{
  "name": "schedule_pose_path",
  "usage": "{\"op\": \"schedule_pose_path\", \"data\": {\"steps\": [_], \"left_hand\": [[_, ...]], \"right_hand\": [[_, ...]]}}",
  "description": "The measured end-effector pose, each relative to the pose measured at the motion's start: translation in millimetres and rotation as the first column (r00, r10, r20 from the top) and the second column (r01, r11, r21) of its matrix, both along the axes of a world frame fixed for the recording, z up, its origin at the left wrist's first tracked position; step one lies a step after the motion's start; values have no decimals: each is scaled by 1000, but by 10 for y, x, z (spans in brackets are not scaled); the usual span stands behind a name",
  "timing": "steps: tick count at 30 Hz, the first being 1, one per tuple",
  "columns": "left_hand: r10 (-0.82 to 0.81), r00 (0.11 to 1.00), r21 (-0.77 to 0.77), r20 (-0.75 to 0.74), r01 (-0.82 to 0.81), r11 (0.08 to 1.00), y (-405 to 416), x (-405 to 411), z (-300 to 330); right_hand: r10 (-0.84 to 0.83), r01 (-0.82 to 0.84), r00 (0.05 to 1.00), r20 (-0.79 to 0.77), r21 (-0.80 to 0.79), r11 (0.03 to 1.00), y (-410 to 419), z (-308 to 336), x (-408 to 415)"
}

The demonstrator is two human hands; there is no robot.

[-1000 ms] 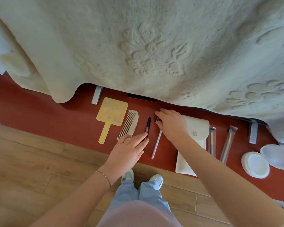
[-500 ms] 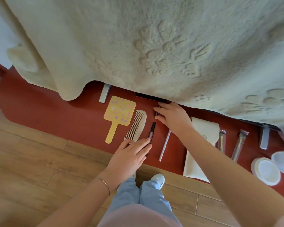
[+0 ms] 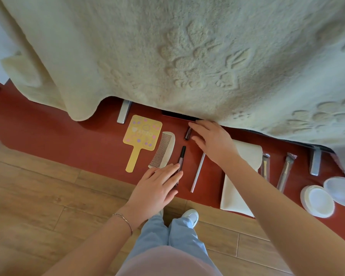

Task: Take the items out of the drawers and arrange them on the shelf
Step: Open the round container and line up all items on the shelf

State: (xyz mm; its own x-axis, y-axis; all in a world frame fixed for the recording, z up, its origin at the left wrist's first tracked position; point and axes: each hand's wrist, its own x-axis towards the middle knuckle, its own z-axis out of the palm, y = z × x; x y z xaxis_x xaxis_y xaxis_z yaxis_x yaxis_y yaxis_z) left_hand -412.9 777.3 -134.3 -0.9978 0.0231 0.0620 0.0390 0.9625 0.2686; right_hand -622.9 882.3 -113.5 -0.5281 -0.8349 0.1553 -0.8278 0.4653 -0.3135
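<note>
Both hands lie flat with loose fingers on the red shelf (image 3: pixel 48 136). Left hand (image 3: pixel 157 188) rests on the near end of a dark pen (image 3: pixel 181 156), just right of the comb (image 3: pixel 163 149). Right hand (image 3: pixel 213 141), gripping nothing, touches a small dark tube (image 3: pixel 187 133) beyond the pen, beside the white pouch (image 3: pixel 247 154).

Both arms reach forward and down. The left hand (image 3: pixel 157 188) lies flat, palm down, fingers straight and close together. The right hand (image 3: pixel 213 142) reaches farther, palm down, fingers spread a little, nothing in its grip.
</note>
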Motion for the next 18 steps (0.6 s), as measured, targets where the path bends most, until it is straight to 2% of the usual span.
{"op": "schedule_pose_path", "data": {"steps": [4, 7, 10, 15, 18], "left_hand": [[136, 988, 45, 70, -139, 989, -35, 9, 46], [200, 972, 49, 125, -208, 977, -73, 5, 34], [202, 969, 50, 142, -210, 976, -61, 8, 18], [211, 965, 49, 154, -220, 974, 5, 25, -13], [200, 964, 40, 173, -210, 977, 13, 41, -14]], "right_hand": [[-97, 94, 994, -46, -68, 993, 250, 95, -58], [-128, 137, 982, -140, 56, 989, 428, 87, -90], [-159, 209, 961, -225, 220, 953, 502, 61, -89], [-197, 283, 950, -244, 398, 872, 452, 98, -61], [-182, 279, 950, -253, 429, 859, 453, 111, -57]]}}
